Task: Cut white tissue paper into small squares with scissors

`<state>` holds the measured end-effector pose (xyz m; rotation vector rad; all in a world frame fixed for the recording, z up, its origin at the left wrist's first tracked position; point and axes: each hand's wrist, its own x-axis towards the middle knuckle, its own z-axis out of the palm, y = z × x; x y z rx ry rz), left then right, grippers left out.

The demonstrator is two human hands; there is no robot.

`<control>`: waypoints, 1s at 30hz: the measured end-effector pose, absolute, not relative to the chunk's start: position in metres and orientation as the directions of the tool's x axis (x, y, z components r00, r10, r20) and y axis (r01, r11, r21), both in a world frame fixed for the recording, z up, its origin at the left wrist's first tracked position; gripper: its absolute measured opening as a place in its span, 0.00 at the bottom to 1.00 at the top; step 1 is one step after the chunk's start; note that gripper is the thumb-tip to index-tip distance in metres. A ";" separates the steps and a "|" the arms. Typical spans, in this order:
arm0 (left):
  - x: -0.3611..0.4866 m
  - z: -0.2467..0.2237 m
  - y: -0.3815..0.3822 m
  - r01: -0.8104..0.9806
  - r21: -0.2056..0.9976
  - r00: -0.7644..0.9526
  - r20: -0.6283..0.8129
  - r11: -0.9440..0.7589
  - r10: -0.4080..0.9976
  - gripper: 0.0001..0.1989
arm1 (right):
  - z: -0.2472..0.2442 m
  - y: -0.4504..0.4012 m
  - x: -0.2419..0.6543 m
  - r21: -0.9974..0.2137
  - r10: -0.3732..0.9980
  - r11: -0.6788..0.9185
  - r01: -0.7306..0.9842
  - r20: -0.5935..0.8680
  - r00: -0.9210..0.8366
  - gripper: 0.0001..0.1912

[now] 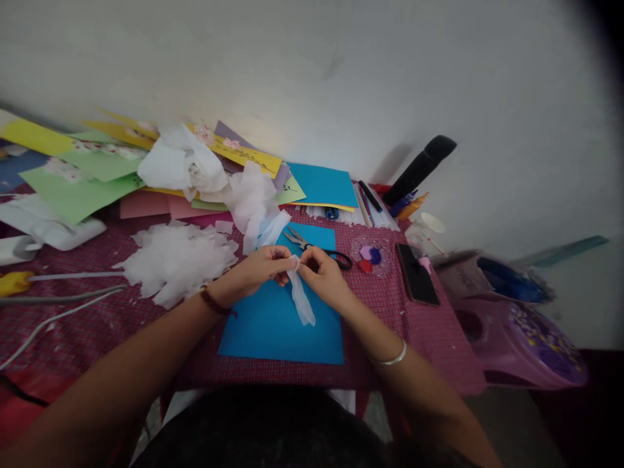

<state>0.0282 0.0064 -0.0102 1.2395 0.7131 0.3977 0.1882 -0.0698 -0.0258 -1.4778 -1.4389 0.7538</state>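
Note:
A strip of thin white tissue (303, 304) hangs down over a blue sheet (287, 331) on the table. Its upper end is pinched between the fingertips of my left hand (266, 268) and my right hand (322, 276), which meet above the sheet. Black-handled scissors (305, 244) lie just beyond my hands, their blades pointing up and left. Left of the sheet is a heap of cut white tissue pieces (178, 260). More crumpled tissue (251, 195) sits behind my left hand.
Colored papers (88, 185) with flower decorations cover the back left. A clear palette with paint (371, 255) and a phone (417, 274) lie to the right. Behind them stand a black tube (419, 168) and pens (370, 196). Cables (63, 300) cross the left side.

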 end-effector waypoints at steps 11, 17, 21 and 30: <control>0.031 -0.008 0.004 0.043 0.981 0.655 -0.172 0.191 0.736 0.13 | -0.022 -0.072 0.187 -0.923 0.976 0.111 0.368 0.171 0.134 0.10; 0.010 -0.007 0.041 -0.035 0.997 0.368 -0.053 0.071 0.928 0.11 | -0.026 -0.065 0.201 -0.992 0.937 0.083 0.093 0.109 0.332 0.12; -0.007 -0.009 0.066 0.094 0.992 0.200 0.068 -0.089 0.977 0.11 | -0.023 -0.064 0.204 -0.994 0.924 0.108 0.027 0.110 0.366 0.12; -0.019 -0.011 0.083 0.444 0.800 0.140 0.382 -0.403 0.913 0.12 | -0.021 -0.064 0.204 -0.989 0.898 0.143 0.024 0.140 0.418 0.11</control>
